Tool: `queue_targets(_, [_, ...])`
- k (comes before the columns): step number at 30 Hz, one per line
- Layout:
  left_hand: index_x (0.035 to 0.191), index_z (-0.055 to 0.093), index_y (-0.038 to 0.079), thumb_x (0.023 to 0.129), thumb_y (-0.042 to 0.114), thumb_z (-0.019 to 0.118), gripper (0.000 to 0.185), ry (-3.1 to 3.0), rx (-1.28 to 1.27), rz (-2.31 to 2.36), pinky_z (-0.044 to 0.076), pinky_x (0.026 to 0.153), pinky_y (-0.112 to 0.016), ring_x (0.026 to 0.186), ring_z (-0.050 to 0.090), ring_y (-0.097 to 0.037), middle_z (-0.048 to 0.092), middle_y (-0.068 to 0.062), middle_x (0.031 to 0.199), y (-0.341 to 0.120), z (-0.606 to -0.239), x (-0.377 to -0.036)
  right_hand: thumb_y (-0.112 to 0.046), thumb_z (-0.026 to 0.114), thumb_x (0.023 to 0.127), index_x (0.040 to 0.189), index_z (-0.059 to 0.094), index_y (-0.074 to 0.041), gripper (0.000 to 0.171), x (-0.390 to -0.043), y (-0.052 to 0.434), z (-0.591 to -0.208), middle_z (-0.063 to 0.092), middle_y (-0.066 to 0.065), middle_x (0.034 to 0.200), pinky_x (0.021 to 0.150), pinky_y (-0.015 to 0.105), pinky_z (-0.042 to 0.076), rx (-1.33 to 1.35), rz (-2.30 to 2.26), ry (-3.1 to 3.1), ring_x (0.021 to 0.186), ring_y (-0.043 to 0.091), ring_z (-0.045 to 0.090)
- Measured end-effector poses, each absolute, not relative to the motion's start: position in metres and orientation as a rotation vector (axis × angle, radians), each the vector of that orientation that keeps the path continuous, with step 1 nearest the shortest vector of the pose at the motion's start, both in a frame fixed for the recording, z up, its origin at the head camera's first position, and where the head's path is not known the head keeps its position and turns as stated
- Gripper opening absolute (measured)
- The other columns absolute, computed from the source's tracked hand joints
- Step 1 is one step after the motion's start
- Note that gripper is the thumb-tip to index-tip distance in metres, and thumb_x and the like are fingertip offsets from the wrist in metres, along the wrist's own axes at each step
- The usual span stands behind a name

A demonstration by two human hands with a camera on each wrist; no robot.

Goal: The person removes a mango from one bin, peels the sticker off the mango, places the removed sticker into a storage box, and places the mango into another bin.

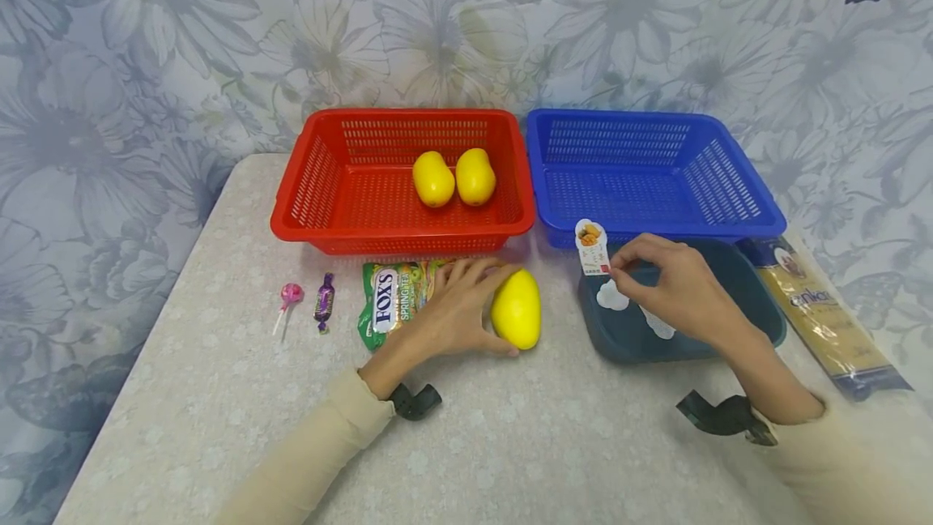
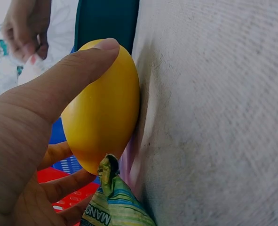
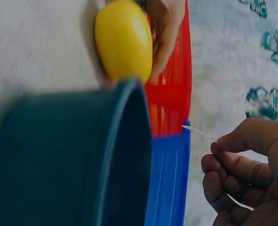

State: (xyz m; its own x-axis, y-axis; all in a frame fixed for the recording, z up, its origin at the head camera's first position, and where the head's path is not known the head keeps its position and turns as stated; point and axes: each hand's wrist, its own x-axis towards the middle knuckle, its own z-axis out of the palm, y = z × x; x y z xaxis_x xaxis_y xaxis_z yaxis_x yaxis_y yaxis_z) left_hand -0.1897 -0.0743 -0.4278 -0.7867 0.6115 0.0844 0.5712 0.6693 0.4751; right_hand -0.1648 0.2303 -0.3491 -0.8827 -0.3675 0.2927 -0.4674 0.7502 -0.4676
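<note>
Left hand (image 1: 455,310) wrapped around yellow fruit (image 1: 517,309) on tabletop (image 1: 510,444): smooth, probably slippery, best cupped mid-body. Right hand (image 1: 674,286) pinching light, flimsy packet (image 1: 593,247).

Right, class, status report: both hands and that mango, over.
Left hand grips yellow mango on table. Right hand pinches small card above dark tub. Nothing blocking.

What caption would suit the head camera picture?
Left hand grips a yellow mango; right hand pinches a small card over a dark tub.
</note>
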Motion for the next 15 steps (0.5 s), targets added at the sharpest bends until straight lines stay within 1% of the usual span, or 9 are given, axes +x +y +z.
queue_targets(5, [0.155,0.037,0.024,0.066,0.065,0.084,0.108,2.791,0.981,0.756,0.02,0.108,-0.056,0.136,0.03,-0.03,0.037,-0.004,0.152,-0.074,-0.429,-0.189,-0.001,0.078,0.083,0.09,0.074,-0.01,0.012,-0.16,0.26,-0.354,0.068,-0.005,0.085,0.059,0.026,0.047,0.736,0.681,-2.726,0.073,0.011,0.059])
queue_targets(10, [0.155,0.037,0.024,0.067,0.065,0.083,0.108,2.791,0.977,0.753,0.017,0.109,-0.057,0.138,0.028,-0.031,0.037,-0.004,0.153,-0.073,-0.429,-0.19,-0.002,0.085,0.075,0.08,0.071,-0.015,0.02,-0.155,0.282,-0.361,0.062,-0.012,0.074,0.052,0.022,0.043,0.807,0.623,-2.714,0.061,0.003,0.05])
queue_targets(12, [0.155,0.037,0.024,0.067,0.065,0.083,0.108,2.795,0.979,0.751,0.017,0.11,-0.057,0.137,0.029,-0.031,0.037,-0.004,0.152,-0.073,-0.429,-0.19,-0.004,0.087,0.072,0.076,0.069,-0.017,0.023,-0.154,0.287,-0.364,0.058,-0.014,0.071,0.051,0.02,0.04,0.819,0.602,-2.707,0.059,0.001,0.045])
queue_targets(15, [0.155,0.037,0.024,0.067,0.065,0.083,0.107,2.799,0.986,0.756,0.017,0.11,-0.057,0.136,0.029,-0.031,0.037,-0.004,0.151,-0.073,-0.429,-0.189,-0.001,0.086,0.071,0.074,0.07,-0.015,0.022,-0.155,0.292,-0.37,0.057,-0.013,0.071,0.054,0.019,0.038,0.835,0.584,-2.662,0.06,0.002,0.044])
